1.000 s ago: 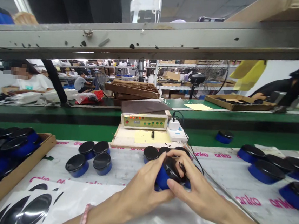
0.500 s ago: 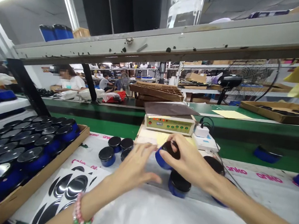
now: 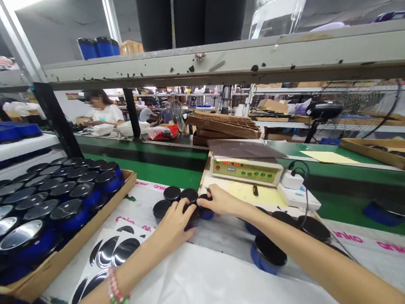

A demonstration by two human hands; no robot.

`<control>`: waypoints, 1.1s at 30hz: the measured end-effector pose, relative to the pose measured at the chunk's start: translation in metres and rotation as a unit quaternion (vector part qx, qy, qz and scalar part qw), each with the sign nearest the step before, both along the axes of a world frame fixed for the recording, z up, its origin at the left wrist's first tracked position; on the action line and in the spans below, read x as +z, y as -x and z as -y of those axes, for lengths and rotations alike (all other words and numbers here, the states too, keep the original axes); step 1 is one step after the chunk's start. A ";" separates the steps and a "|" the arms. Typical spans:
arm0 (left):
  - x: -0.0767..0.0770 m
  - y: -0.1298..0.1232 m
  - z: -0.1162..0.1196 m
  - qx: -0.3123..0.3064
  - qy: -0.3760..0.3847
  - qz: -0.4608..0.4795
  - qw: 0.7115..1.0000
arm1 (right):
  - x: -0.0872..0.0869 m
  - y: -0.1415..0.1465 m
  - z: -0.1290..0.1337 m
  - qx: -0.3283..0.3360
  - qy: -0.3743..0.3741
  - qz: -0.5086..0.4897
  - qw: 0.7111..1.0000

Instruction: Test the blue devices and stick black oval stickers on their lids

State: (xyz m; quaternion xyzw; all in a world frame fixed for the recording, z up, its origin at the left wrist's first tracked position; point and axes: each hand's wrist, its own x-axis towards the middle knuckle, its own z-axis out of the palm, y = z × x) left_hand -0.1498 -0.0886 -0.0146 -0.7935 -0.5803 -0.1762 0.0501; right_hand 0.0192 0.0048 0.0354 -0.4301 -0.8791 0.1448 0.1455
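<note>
My right hand (image 3: 223, 201) is closed around a short, round blue base with a black top (image 3: 205, 213). It stands in a small cluster on the white sheet. A small dark thing shows at that hand's fingertips, too small to name. My left hand (image 3: 176, 222), a beaded bracelet on its wrist, has its fingers and thumb bent around a neighbouring black-topped blue base (image 3: 192, 218), partly hidden. Another base (image 3: 171, 193) sits behind them. Under my right forearm stands one more blue base (image 3: 268, 254). Below my left hand lies a sheet of glossy black round stickers (image 3: 107, 252).
At left, a cardboard tray (image 3: 89, 229) holds many such bases. A control box (image 3: 245, 170) with lit digits stands ahead, beside a white plug adapter (image 3: 292, 180) with cables. Behind runs a green conveyor (image 3: 165, 163) carrying a blue base (image 3: 386, 212). A shelf beam (image 3: 233, 59) crosses overhead.
My right hand has carried the blue base left and down into the cluster. My left hand has moved onto a base there. The view has shifted slightly left.
</note>
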 end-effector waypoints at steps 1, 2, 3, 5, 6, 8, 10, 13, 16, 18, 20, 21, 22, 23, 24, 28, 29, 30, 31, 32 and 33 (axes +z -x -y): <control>0.000 0.003 0.001 0.005 -0.002 0.002 1.000 | 0.006 -0.010 0.000 -0.005 -0.011 0.012 1.000; 0.001 0.006 0.002 0.011 -0.005 0.004 1.000 | 0.013 -0.022 0.000 -0.014 -0.026 0.024 0.999; 0.002 0.009 0.003 0.019 -0.009 0.006 1.000 | 0.022 -0.037 0.000 -0.027 -0.043 0.037 0.998; 0.006 0.009 0.006 0.035 -0.018 0.013 0.999 | 0.040 -0.072 0.002 -0.066 -0.077 0.069 0.993; 0.009 0.005 0.007 0.040 -0.022 0.015 0.999 | 0.049 -0.089 0.004 -0.093 -0.094 0.085 0.988; 0.014 -0.011 0.008 0.011 -0.002 0.043 0.999 | 0.061 -0.120 0.010 -0.148 -0.127 0.111 0.974; 0.016 -0.037 0.006 -0.062 0.049 0.088 0.993 | 0.064 -0.139 0.017 -0.175 -0.147 0.132 0.965; 0.011 -0.084 -0.001 -0.161 0.124 0.141 0.969 | 0.045 -0.148 0.027 -0.118 -0.116 0.165 0.972; 0.001 -0.122 -0.005 -0.202 0.164 0.158 0.953 | 0.017 -0.150 0.032 -0.048 -0.062 0.184 0.980; -0.004 -0.137 -0.006 -0.213 0.189 0.188 0.940 | 0.004 -0.154 0.032 -0.036 -0.045 0.184 0.981; -0.006 -0.148 -0.007 -0.217 0.206 0.223 0.928 | -0.002 -0.161 0.031 -0.033 -0.037 0.177 0.983; -0.007 -0.151 -0.008 -0.220 0.212 0.238 0.922 | -0.003 -0.164 0.030 -0.032 -0.033 0.173 0.984; -0.007 -0.154 -0.008 -0.223 0.216 0.248 0.918 | -0.003 -0.168 0.029 -0.031 -0.030 0.167 0.985; -0.008 -0.157 -0.009 -0.227 0.219 0.251 0.915 | -0.002 -0.172 0.027 -0.030 -0.026 0.159 0.986; -0.008 -0.159 -0.009 -0.230 0.224 0.255 0.912 | -0.001 -0.175 0.026 -0.029 -0.022 0.151 0.988; -0.005 -0.160 -0.014 -0.231 0.241 0.266 0.904 | 0.008 -0.186 0.024 -0.039 -0.012 0.102 0.994; -0.002 -0.159 -0.016 -0.215 0.228 0.280 0.908 | 0.012 -0.187 0.026 -0.045 -0.015 0.084 0.995; 0.002 -0.158 -0.018 -0.196 0.204 0.297 0.912 | 0.016 -0.187 0.029 -0.049 -0.020 0.067 0.996; 0.007 -0.157 -0.021 -0.177 0.172 0.317 0.916 | 0.021 -0.186 0.034 -0.050 -0.024 0.051 0.997; 0.013 -0.157 -0.023 -0.165 0.139 0.336 0.917 | 0.026 -0.185 0.039 -0.044 -0.023 0.032 0.998; 0.019 -0.156 -0.024 -0.169 0.115 0.350 0.914 | 0.031 -0.182 0.046 -0.032 -0.017 0.008 0.999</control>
